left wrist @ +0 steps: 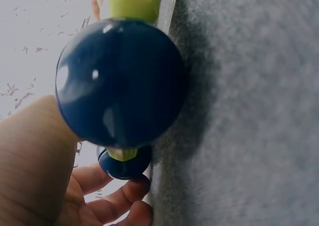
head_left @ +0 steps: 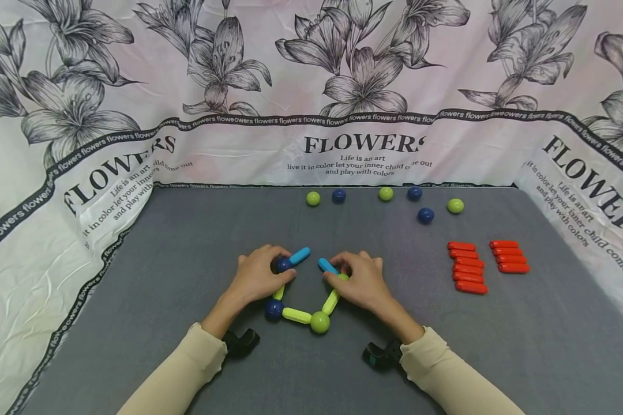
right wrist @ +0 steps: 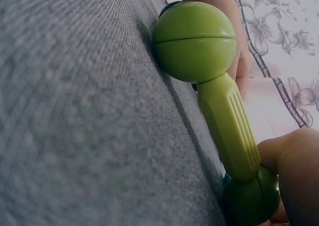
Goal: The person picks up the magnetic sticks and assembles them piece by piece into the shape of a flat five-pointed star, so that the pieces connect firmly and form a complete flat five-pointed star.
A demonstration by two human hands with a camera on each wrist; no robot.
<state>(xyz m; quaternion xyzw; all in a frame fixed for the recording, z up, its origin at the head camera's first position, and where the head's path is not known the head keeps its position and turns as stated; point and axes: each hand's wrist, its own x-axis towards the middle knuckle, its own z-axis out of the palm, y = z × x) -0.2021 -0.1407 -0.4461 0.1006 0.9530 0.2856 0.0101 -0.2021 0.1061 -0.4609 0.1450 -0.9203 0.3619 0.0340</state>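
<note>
An open chain of balls and rods lies on the grey cloth before me. My left hand grips the dark blue ball at its left end, from which a light blue rod points up and right. At the right end my right hand pinches a green ball, mostly covered by fingers, with another light blue rod pointing up and left. Yellow-green rods link these to a lower blue ball and a lower green ball. A gap separates the two light blue rods.
Several loose balls, green and blue, lie along the back of the grey cloth. Red rods are stacked side by side in two columns at the right. A flowered sheet rises behind and around the sides.
</note>
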